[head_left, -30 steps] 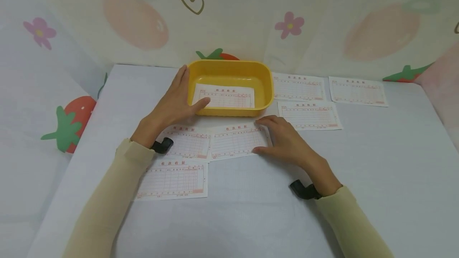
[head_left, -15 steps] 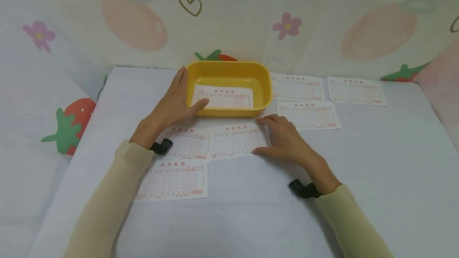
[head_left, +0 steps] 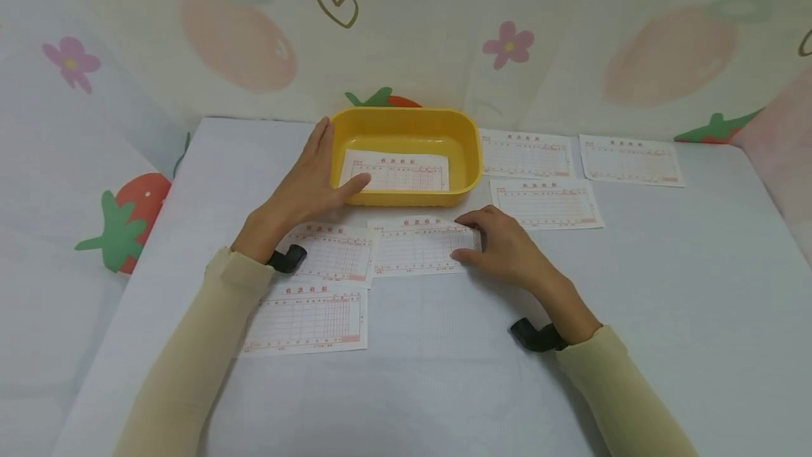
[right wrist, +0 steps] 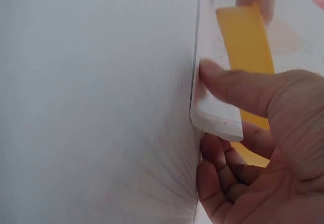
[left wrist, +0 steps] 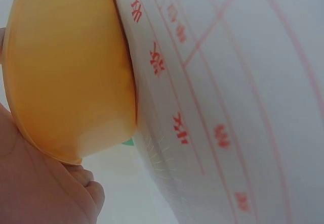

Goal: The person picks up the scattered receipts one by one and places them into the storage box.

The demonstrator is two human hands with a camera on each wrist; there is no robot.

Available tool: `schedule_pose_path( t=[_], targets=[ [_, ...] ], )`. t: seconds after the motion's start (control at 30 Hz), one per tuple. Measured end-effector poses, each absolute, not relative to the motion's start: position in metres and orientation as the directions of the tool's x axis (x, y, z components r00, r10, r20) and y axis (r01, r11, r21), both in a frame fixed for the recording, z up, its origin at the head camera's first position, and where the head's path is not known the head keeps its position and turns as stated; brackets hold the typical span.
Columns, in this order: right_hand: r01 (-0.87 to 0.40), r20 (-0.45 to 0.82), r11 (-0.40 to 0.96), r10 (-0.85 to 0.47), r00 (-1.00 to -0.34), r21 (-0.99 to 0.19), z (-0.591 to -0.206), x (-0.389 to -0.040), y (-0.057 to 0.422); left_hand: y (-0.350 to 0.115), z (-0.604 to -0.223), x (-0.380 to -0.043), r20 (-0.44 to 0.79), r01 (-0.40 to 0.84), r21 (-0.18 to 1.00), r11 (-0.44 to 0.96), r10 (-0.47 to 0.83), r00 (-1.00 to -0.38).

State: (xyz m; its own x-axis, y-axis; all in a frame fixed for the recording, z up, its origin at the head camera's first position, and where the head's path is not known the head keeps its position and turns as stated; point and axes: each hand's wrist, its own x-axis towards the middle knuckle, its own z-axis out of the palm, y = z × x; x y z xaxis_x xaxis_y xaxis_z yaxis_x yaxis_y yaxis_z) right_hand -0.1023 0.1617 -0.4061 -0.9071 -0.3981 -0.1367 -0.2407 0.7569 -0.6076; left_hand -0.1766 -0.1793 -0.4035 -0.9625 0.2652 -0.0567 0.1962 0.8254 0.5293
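Note:
My left hand holds the yellow plastic basin at its left end, fingers along the left side and thumb over the front rim. A printed receipt slip lies inside the basin. In front of it, my right hand pinches the right end of another receipt slip. The right wrist view shows the thumb on top of this slip and the fingertips curled at its bent-up edge. Its left end overlaps a neighbouring receipt, partly covered by my left wrist.
Nearer the front left lies another receipt. Right of the basin are three more receipts: one beside it, one below that and one farther right. A patterned cloth hangs behind the white table.
The receipt slip in front of the basin has turned straighter, its right end shifting slightly with my right hand, whose fingers have drawn closer together. My left hand and the basin stay put.

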Motion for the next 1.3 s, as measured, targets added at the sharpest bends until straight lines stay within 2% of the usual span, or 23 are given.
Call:
schedule_pose_path(
  t=[0.3, 1.3],
  targets=[
    [-0.224, -0.087, 0.73, -0.361, -0.928, -0.646, -0.406, -0.102, 0.16, -0.179, -0.403, -0.179, -0.034, 0.221, 0.53, 0.819, 0.28, -0.959],
    [-0.198, -0.081, 0.702, -0.343, -0.936, -0.684, -0.389, -0.106, 0.173, -0.18, -0.402, -0.176, -0.048, 0.214, 0.529, 0.821, 0.281, -0.959]
  ],
)
